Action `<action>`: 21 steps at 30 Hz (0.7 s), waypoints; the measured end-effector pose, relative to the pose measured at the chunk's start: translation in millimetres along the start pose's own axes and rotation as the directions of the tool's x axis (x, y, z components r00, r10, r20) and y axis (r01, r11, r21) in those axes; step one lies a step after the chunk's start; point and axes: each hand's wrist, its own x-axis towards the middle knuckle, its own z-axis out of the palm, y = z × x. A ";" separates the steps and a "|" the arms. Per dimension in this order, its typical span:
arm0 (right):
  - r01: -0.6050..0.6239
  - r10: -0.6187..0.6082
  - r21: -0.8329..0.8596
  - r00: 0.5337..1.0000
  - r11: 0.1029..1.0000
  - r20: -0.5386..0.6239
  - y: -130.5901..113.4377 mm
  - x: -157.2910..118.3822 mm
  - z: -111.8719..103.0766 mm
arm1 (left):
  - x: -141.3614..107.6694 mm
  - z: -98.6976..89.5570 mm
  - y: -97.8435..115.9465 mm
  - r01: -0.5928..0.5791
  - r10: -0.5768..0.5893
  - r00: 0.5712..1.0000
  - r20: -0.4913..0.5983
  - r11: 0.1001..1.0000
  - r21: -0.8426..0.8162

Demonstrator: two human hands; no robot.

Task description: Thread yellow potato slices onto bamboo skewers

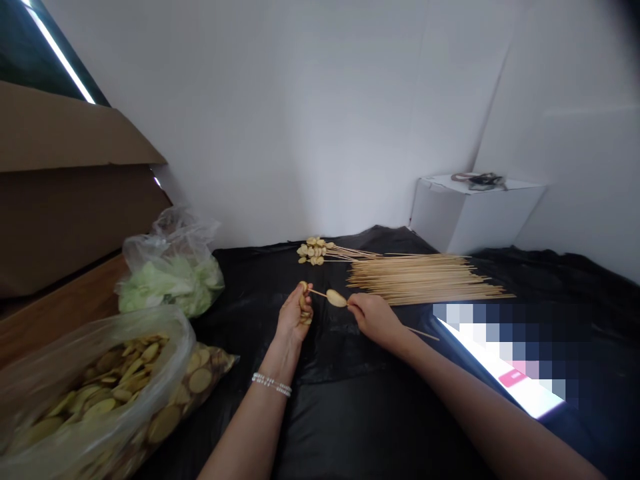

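My right hand (pixel 373 317) grips a thin bamboo skewer (pixel 318 292) that points left, its other end coming out behind the hand. One oval, pale yellow potato slice (pixel 337 298) is threaded on it, just ahead of my fingers. My left hand (pixel 291 320) is closed around several potato slices (pixel 303 303). A slice between its thumb and fingertips meets the skewer's tip; whether the tip has gone through it I cannot tell. Beyond my hands lie skewers with bunched slices (pixel 314 251) at their left ends. Loose skewers (pixel 415 279) lie in a wide row to the right.
An open plastic bag of potato slices (pixel 107 380) stands at the near left. Behind it sits a clear bag with pale green contents (pixel 167 283). A lit phone (pixel 530 387) lies on the black cover (pixel 330 427) at right. A white box (pixel 470 213) stands at the back right.
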 end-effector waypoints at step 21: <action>0.007 -0.010 -0.073 0.999 0.997 -0.034 -8.5 -4.7 1.9 | 1.7 -3.0 -10.7 -0.145 0.157 0.984 -0.090 0.982 0.124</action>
